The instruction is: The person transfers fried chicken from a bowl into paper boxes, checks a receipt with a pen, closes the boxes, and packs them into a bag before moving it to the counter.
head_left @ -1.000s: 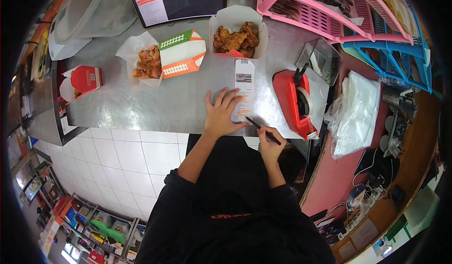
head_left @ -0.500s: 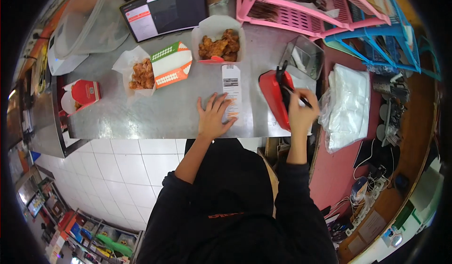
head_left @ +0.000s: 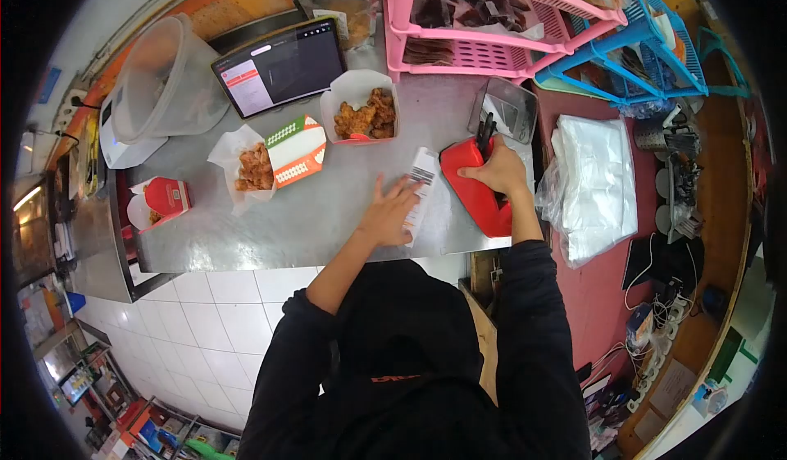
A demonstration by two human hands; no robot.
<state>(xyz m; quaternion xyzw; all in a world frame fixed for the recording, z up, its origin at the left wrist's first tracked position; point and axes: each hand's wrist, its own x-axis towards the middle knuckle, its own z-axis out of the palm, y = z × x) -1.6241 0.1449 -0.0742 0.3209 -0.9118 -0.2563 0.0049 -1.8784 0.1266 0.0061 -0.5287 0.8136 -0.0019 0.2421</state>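
Observation:
My left hand lies with fingers spread on a printed paper receipt, pressing it against the steel counter. My right hand is closed around the side of a red holder, its thumb across the top. Black handles stick up from the holder's far end; what they belong to is unclear. Behind the receipt stands an open box of fried chicken. To its left are a green-and-orange patterned box and chicken pieces in white paper.
A tablet stands at the back beside a clear plastic tub. A small red box sits at the left. Pink racks, a clear container and a stack of plastic bags are to the right.
My right hand, which held a black pen-like thing over the red holder, now grips the holder itself. The receipt has turned and shifted right under my left hand. The camera view has shifted.

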